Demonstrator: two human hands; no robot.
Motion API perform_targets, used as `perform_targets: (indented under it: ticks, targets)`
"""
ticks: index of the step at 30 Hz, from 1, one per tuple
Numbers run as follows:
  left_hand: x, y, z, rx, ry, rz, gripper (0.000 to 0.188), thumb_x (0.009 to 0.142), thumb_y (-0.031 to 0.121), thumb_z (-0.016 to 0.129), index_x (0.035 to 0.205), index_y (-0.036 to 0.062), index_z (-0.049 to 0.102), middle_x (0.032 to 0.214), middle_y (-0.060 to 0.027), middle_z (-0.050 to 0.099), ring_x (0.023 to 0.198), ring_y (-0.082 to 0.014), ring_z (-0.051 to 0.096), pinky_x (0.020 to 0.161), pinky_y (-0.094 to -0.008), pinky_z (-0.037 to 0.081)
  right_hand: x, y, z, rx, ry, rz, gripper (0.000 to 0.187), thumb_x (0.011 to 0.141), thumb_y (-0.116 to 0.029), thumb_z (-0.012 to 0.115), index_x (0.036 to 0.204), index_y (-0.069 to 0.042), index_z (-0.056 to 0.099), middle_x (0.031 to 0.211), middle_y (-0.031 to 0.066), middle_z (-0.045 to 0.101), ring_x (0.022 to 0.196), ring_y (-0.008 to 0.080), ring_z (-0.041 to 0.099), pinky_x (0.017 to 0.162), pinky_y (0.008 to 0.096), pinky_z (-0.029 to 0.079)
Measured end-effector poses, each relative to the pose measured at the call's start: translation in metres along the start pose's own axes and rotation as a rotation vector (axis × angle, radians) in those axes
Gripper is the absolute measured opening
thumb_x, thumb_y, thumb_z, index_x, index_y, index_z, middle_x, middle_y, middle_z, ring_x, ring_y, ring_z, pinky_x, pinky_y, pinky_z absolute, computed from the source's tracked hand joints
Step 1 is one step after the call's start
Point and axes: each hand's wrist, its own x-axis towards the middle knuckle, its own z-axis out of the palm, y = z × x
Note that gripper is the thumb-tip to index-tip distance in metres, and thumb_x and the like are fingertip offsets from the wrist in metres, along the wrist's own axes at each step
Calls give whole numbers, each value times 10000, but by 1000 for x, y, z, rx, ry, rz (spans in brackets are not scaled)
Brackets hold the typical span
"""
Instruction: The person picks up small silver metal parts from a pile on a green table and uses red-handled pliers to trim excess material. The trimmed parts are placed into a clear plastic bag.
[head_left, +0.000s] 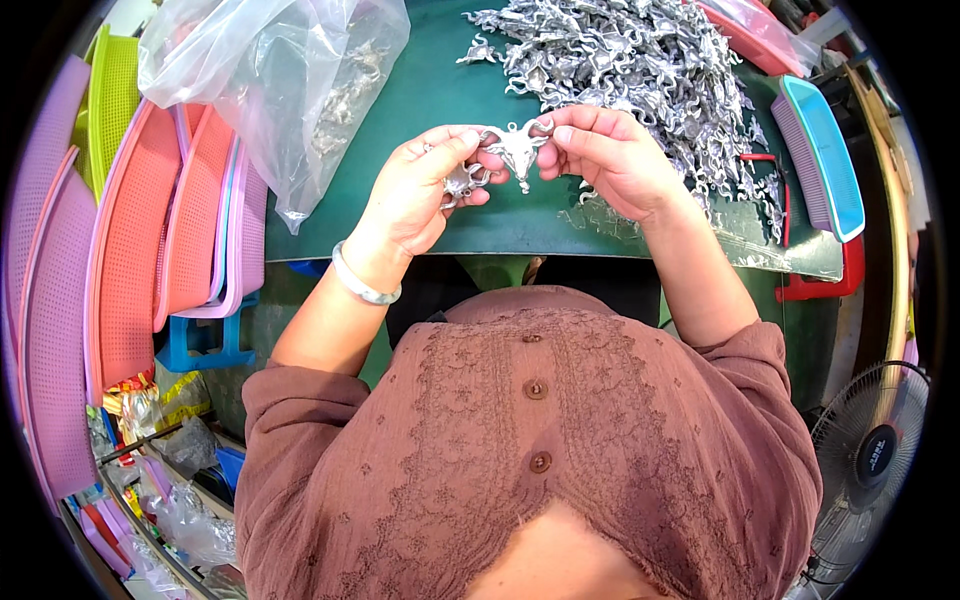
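Between my two hands, over the near edge of the table, is a silver ram-skull pendant (518,152) with curled horns and a small loop on top. My left hand (425,185) pinches one horn, and more silver pieces (462,184) of the same sort are tucked in its lower fingers. The other horn is pinched between the thumb and fingers of my right hand (612,158). Just beyond my right hand lies a large heap of similar silver castings (620,70). A clear plastic bag (300,110) with some metal pieces inside lies beyond my left hand.
The green tabletop (440,90) has a worn near edge. Stacked orange and purple perforated baskets (140,230) stand at the left. On the right are a blue-rimmed basket (825,160), a red-handled tool (785,200) beside the heap, a red stool (835,275) and a fan (875,455).
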Motion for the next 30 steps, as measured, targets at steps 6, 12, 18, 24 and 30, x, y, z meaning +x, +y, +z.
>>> perform_targets:
  ticks: [6,12,18,24,30]
  targets:
    - [0,1,0,-31,-12,-14,208,867,218,506,966,43,559,782,-42,617,733,-150,603,532,-200,470,-1,0,3,5,8,9,212,852,-118,515,991,38,554,790,74,601,699,135,572,697,268,479]
    - [0,2,0,-45,-19,-24,208,865,218,510,963,41,558,781,-43,616,730,-152,604,533,-200,471,-1,-2,5,20,22,38,195,852,-122,517,968,29,559,777,71,600,685,133,566,690,263,476]
    - [-1,1,0,-61,-11,-26,203,863,214,513,954,39,562,786,-54,621,730,-159,609,539,-207,477,-1,0,3,35,19,52,185,851,-110,512,973,22,558,780,75,600,706,148,571,689,274,473]
    - [-1,0,0,-63,-16,-18,206,867,207,506,965,35,563,793,-62,623,736,-168,612,540,-211,481,-1,2,3,43,25,50,178,849,-110,516,961,22,558,775,77,600,693,147,569,682,273,474]
    - [-1,-1,0,-72,-2,-12,218,868,203,501,970,19,558,802,-76,623,738,-176,614,543,-219,486,0,4,2,84,23,59,171,847,-97,510,963,22,553,776,78,597,697,152,570,684,282,473]
